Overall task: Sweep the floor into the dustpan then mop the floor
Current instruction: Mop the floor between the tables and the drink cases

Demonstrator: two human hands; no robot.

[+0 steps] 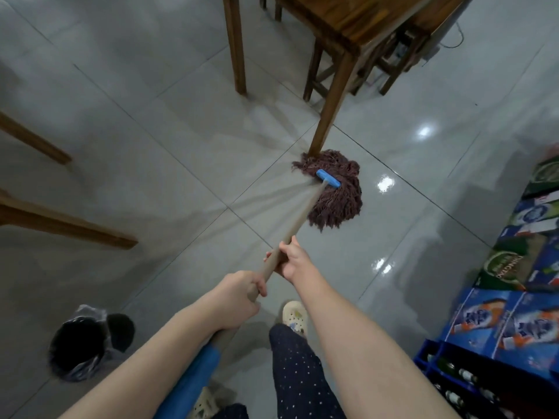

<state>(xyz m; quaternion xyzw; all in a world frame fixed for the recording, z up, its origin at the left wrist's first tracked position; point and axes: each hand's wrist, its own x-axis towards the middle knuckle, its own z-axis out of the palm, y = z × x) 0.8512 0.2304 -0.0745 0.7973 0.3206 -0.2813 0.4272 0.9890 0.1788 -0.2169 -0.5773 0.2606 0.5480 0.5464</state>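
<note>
A string mop with a brownish-purple head (335, 195) and a blue clamp lies on the grey tiled floor (169, 146), its strands touching the foot of a wooden table leg (329, 104). The beige mop handle (298, 220) runs back towards me, ending in a blue grip under my left forearm. My right hand (292, 260) is wrapped around the handle further down the shaft. Closer to my body, my left hand (239, 294) grips the same handle. Wet streaks fan out on the tiles left of the mop head.
A wooden table (363, 22) with stools beneath stands at the top. Other wooden legs (69, 228) jut in from the left. A black bin with a plastic liner (84, 343) sits at the lower left. Stacked drink cartons and bottle crates (514, 313) line the right.
</note>
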